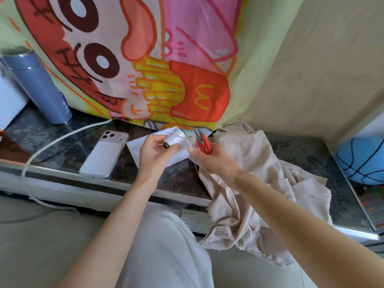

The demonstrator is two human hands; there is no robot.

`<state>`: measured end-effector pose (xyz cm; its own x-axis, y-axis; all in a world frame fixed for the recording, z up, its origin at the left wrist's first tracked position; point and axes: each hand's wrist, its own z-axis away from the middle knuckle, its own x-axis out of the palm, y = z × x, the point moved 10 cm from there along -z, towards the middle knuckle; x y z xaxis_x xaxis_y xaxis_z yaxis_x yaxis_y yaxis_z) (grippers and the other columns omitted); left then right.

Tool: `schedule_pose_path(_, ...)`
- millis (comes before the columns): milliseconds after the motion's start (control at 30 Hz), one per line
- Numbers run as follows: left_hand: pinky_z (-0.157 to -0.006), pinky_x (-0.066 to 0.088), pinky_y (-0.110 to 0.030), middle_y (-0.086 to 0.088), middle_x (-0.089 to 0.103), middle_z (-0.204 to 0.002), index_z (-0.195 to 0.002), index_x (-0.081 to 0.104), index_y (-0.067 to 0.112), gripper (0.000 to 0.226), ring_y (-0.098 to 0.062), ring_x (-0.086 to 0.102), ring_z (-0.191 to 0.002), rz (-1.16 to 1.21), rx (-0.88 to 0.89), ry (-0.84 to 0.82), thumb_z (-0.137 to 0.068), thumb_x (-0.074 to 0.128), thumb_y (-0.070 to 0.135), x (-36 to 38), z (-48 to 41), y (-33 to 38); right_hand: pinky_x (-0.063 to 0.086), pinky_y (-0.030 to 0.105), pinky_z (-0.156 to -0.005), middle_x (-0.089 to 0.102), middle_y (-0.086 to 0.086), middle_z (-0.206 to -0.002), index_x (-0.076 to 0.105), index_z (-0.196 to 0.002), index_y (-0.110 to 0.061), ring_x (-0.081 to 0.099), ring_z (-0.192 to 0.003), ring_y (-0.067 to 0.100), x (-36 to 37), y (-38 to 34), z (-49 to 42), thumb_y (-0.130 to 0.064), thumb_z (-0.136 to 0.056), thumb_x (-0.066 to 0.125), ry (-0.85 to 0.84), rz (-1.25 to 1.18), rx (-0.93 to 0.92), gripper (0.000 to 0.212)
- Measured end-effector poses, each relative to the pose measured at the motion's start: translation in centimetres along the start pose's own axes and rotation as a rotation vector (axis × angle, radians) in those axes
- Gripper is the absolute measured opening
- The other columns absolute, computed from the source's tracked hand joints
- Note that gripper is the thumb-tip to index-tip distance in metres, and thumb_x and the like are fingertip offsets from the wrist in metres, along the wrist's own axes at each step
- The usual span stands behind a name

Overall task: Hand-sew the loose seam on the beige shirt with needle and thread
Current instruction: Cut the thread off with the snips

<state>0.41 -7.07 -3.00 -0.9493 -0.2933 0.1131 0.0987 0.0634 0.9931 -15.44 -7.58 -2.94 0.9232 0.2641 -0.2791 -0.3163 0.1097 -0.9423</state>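
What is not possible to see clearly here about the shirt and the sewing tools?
Head view only.
Beige shirt: its crumpled folds hide the loose seam.
Needle at the thread spool: too thin to tell if it is threaded.
Red scissors: handles partly covered by the right hand.
Spool's lower side: covered by the left hand.

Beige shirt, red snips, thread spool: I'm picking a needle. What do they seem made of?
Beige shirt: thin woven cloth, matte, likely cotton or a linen blend; it crumples in soft folds with fraying edges.
Red snips: glossy red handles, probably plastic or painted metal, with grey metal-looking blades.
Thread spool: white wound thread with a slight sheen, possibly polyester.
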Motion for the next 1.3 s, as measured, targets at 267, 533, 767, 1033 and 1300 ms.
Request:
schedule_pose_path(267, -0.075, 0.049, -0.014, -0.007, 0.063, -0.104, -0.108, 0.058, 0.007, 0.026, -0.009, 0.061, -0.087, -0.052, 0.081, 0.136, -0.084, 0.067, 0.002, -5.7, -3.6, 2.5, 0.030, 0.011, -0.037, 0.059, -0.007, -0.058, 0.057, -0.076, -0.014, 0.039, -0.033, 0.000, 2.8, -5.2, -4.3, -0.018, -0.098, 0.050, 0.003, -0.050, -0.045, 0.024)
schedule_pose_path(533, -0.074, 0.050, -0.018, 0.002, 0.063, -0.097, -0.102, 0.055, 0.014, 0.025, -0.003, 0.062, -0.085, -0.187, 0.212, 0.223, -0.084, 0.067, 0.002, -9.3, -4.9, 3.6, 0.032, 0.021, -0.050, 0.056, 0.003, -0.072, 0.057, -0.079, -0.013, 0.036, -0.053, 0.011, 5.3, -4.6, -9.5, -0.023, -0.096, 0.052, -0.004, 0.006, 0.018, 0.020)
schedule_pose_path(767, -0.079, 0.037, -0.024, -0.002, 0.052, -0.104, -0.097, 0.055, 0.015, 0.024, -0.022, 0.051, -0.101, -0.872, 0.253, -0.100, -0.080, 0.068, 0.004, -6.4, -4.1, -0.8, 0.040, 0.035, -0.080, 0.051, 0.019, -0.115, 0.044, -0.122, 0.000, 0.051, -0.100, 0.032, 5.5, 0.1, -10.9, -0.014, -0.097, 0.042, 0.042, 0.597, 0.043, 0.029)
schedule_pose_path(1033, -0.090, 0.028, -0.031, 0.003, 0.060, -0.114, -0.108, 0.056, 0.019, 0.022, -0.021, 0.042, -0.112, -1.337, 0.273, -0.116, -0.089, 0.061, 0.030, -5.0, -4.2, -0.7, 0.045, 0.040, -0.097, 0.062, 0.011, -0.122, 0.052, -0.130, -0.009, 0.055, -0.116, 0.027, 7.2, 0.5, -11.6, -0.012, -0.093, 0.054, -0.091, 0.713, -0.123, 0.036)
schedule_pose_path(1300, -0.093, 0.028, -0.031, 0.001, 0.058, -0.118, -0.114, 0.058, 0.018, 0.033, -0.022, 0.041, -0.115, -1.505, 0.331, -0.210, -0.096, 0.042, 0.040, -4.8, -2.4, -1.2, 0.043, 0.039, -0.089, 0.052, 0.014, -0.119, 0.055, -0.117, -0.005, 0.049, -0.113, 0.032, 8.0, 0.9, -10.3, -0.006, -0.097, 0.037, -0.134, 1.024, -0.233, 0.027)
